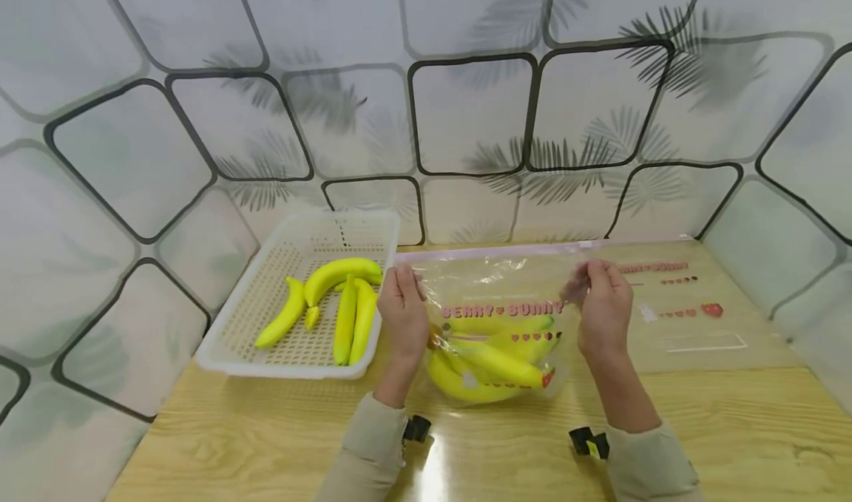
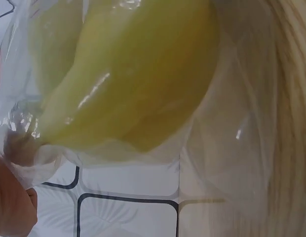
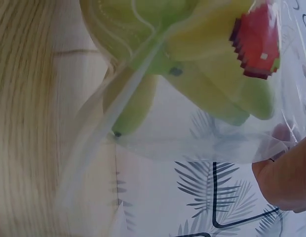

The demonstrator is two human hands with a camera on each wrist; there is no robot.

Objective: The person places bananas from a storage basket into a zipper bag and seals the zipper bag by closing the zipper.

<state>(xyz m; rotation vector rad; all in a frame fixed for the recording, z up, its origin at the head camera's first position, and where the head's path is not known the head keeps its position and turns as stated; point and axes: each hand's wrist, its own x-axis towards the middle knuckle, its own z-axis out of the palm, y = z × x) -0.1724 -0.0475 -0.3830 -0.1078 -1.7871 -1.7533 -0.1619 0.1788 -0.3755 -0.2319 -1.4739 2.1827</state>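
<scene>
A clear zip bag printed with pink letters holds several yellow bananas and stands on the wooden table. My left hand pinches the bag's top left edge. My right hand pinches its top right edge. The left wrist view is filled by bananas behind the plastic, with my left hand at the lower left corner. In the right wrist view the bagged bananas and a red strawberry print show, with my right hand at the lower right.
A white perforated basket with several loose bananas stands left of the bag. A second flat bag with pink print lies at the right. Patterned wall panels close off the back and sides.
</scene>
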